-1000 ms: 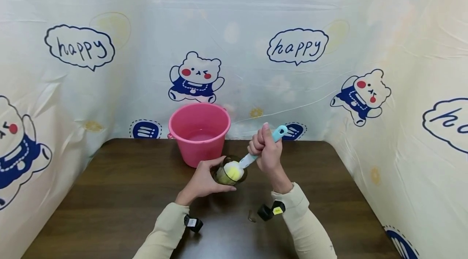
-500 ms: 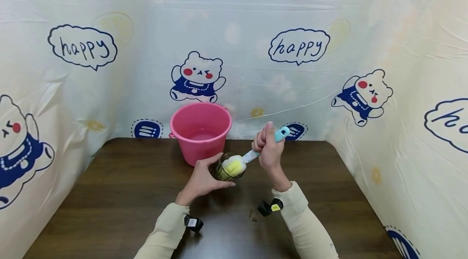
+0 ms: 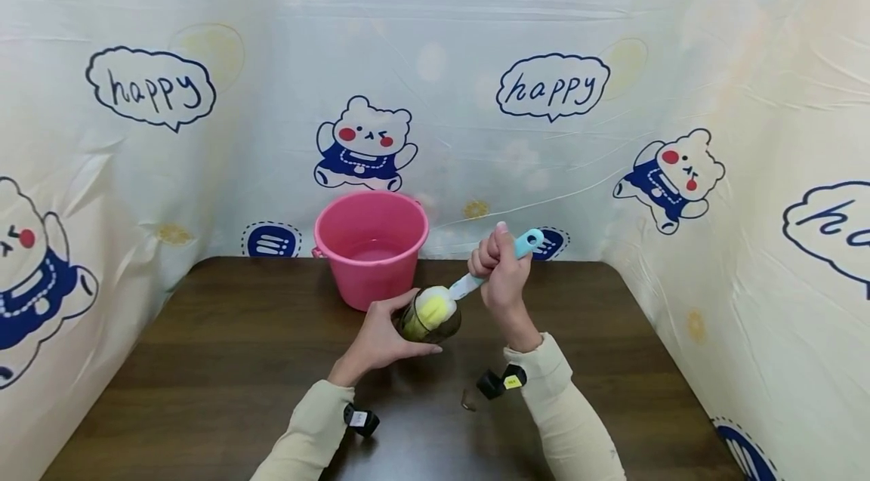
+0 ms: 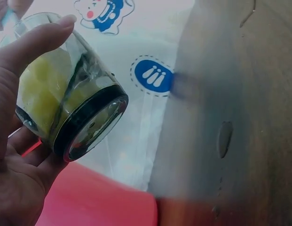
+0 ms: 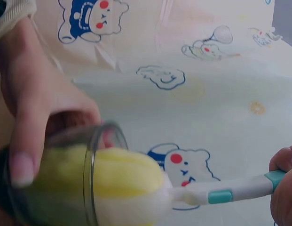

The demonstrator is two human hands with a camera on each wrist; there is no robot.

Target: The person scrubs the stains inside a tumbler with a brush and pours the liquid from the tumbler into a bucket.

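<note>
A dark-tinted clear glass is gripped by my left hand, thumb on one side and fingers on the other. It is tilted, with its mouth toward my right hand and its thick base showing in the left wrist view. My right hand grips the white and light-blue handle of a sponge cup brush, thumb pointing up along it. The yellow and white sponge head is partly inside the glass and bulges out past the rim. Through the glass wall, more yellow sponge shows.
A pink bucket with some water in it stands just behind my left hand. Small water spots lie on the dark wooden table. A printed curtain hangs close around the table's back and sides.
The brush and right hand have shifted slightly right and up, and more of the sponge shows outside the glass than a second ago. My left hand keeps holding the glass near the same spot.
</note>
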